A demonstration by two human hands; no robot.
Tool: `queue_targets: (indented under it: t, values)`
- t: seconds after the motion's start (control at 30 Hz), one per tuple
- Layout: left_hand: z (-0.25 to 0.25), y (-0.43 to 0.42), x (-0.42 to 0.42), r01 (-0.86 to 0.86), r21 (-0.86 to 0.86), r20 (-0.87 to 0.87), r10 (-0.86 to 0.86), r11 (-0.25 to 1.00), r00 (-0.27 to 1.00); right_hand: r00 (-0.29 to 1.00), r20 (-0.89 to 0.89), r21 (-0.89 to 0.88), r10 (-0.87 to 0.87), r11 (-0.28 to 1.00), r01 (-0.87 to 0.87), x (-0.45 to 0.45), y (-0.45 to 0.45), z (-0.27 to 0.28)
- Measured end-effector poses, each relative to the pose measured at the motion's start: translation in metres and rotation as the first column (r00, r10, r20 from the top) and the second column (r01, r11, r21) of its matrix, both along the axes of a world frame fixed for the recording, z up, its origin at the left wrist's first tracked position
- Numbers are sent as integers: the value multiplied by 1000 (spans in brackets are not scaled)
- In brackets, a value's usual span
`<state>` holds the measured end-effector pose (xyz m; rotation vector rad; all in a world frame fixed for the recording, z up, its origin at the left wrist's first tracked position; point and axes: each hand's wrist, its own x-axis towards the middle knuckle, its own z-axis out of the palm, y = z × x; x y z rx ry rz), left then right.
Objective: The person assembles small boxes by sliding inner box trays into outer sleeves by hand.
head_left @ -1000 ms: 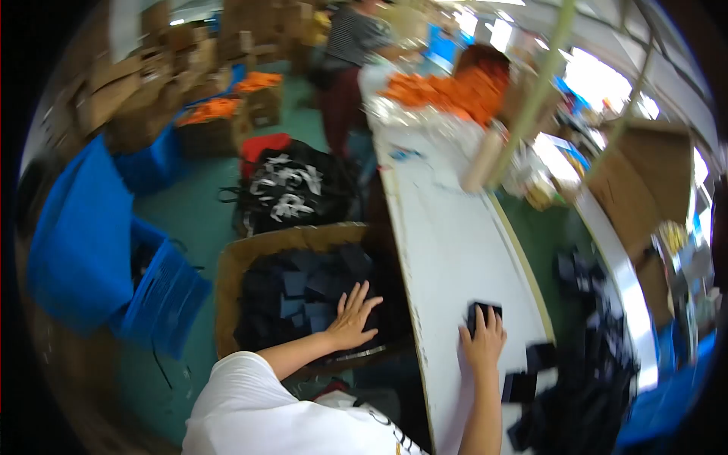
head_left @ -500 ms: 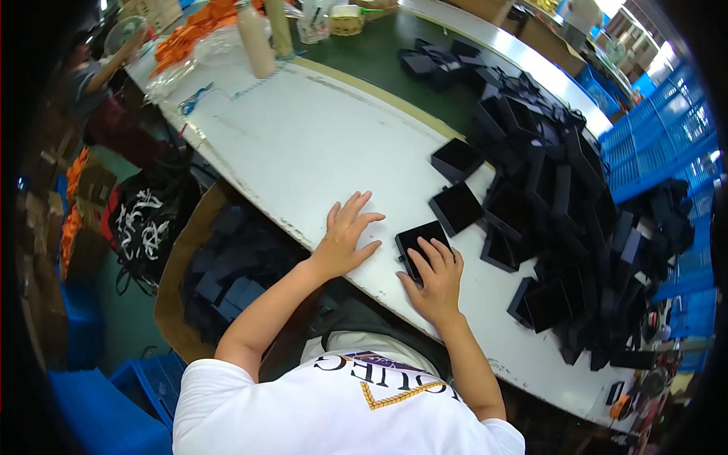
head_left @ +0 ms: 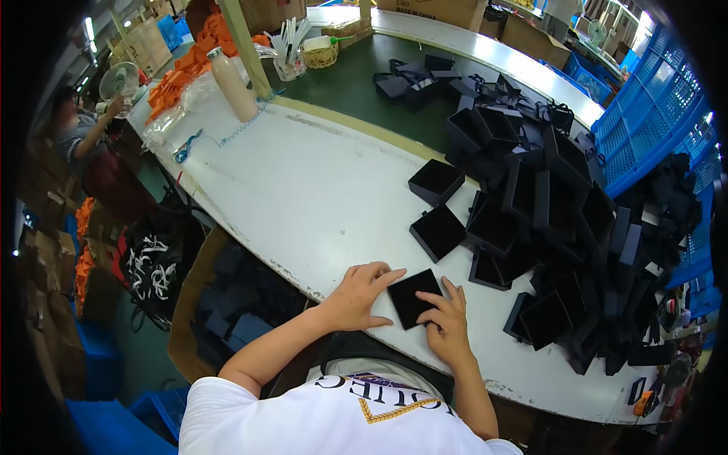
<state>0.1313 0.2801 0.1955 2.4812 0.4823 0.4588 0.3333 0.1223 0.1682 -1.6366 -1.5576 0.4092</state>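
A small square black box with a dark inside lies on the white table just in front of me. My right hand is at its right side, fingertips over the dark inside and thumb near the closest edge, gripping that side. My left hand is at the box's left side, thumb and fingers apart, the index fingertip reaching its upper left corner. Two similar boxes, one nearer and one farther, lie just beyond, beside a large heap of black boxes.
A bottle, blue-handled scissors and orange material are at the table's far left. Below the left edge stands a carton of dark pieces. Blue crates rise at right. Another person works at far left.
My left hand has come down and right to the box's side. My right hand has shifted with its fingers now more bent over the box. The camera view has also shifted.
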Motion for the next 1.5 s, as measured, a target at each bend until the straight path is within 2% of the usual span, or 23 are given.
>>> queue_targets:
  t: [0.1, 0.17, 0.27, 0.3, 0.4, 0.47, 0.5, 0.6, 0.67, 0.73, 0.8, 0.87, 0.97, 1.07, 1.1, 1.2, 1.23, 1.33, 1.37, 1.47, 1.5]
  values:
    - [-6, 4, 15, 80, 44, 54, -83, 996, 995, 997, -71, 66, -26, 997, 30, 2, -2, -8]
    - [-14, 1, 22, 162, 60, 0, -162, 985, 987, 994, -109, 88, -28, 995, 38, 6, -8, -9]
    - [-16, -1, 28, 195, 57, -36, -194, 979, 980, 972, -73, 55, -224, 972, 228, -11, -12, 25]
    - [-16, 0, 29, 200, 58, -48, -198, 978, 979, 976, 75, -54, -205, 976, 209, -13, -16, 27]
    - [-8, 5, 29, 235, -8, -74, -235, 972, 969, 951, 197, -188, -238, 943, 275, -24, -21, 30]
    - [3, 13, 27, 283, -112, -75, -292, 952, 953, 946, 176, -156, -271, 941, 299, -22, -22, 15]
    - [13, 21, 27, 314, -119, 15, -314, 942, 949, 947, 150, -135, -283, 943, 303, -20, -24, 9]
    - [24, 73, 34, 221, 147, 255, -252, 964, 934, 942, 135, -107, -308, 941, 322, -15, -23, 6]
    - [29, 118, 56, -19, 30, 321, 9, 999, 947, 944, 134, -132, -301, 939, 318, -14, -24, 7]
    - [29, 174, 89, -145, -2, 352, 137, 989, 926, 942, 147, -162, -300, 933, 322, -14, -23, 7]
    - [21, 228, 126, -316, -38, 292, 313, 948, 904, 940, 153, -218, -306, 917, 334, -13, -21, 9]
    - [-3, 283, 164, -419, 121, 265, 377, 900, 887, 933, 158, -173, -322, 922, 347, -12, -22, -1]
    - [-14, 326, 226, -659, 64, 197, 638, 749, 744, 920, 181, -130, -347, 919, 372, -8, -22, -18]
    - [-19, 353, 278, -797, -101, 133, 802, 595, 582, 901, 168, 24, -399, 916, 401, -8, -16, -14]
    - [-19, 359, 293, -829, -151, 61, 842, 538, 535, 888, 145, 15, -436, 899, 439, -11, -13, -9]
    - [-38, 383, 317, -801, -338, 41, 858, 494, 512, 889, 252, -39, -382, 914, 404, -2, -20, -10]
    - [-44, 384, 317, -785, -342, 154, 855, 517, 496, 887, 241, -58, -394, 906, 418, -3, -22, -11]
    - [-70, 410, 291, -342, -558, 407, 609, 756, 681, 889, 176, -78, -422, 894, 440, -8, -23, -13]
    - [-42, 385, 268, -214, -587, 440, 530, 781, 725, 895, 141, -72, -423, 897, 435, -7, -22, -11]
    - [3, 340, 192, -102, -627, 359, 402, 772, 842, 899, 73, -61, -431, 898, 435, -10, -18, -3]
    - [24, 316, 162, -84, -668, 283, 356, 739, 890, 900, 58, -59, -432, 898, 435, -12, -18, -2]
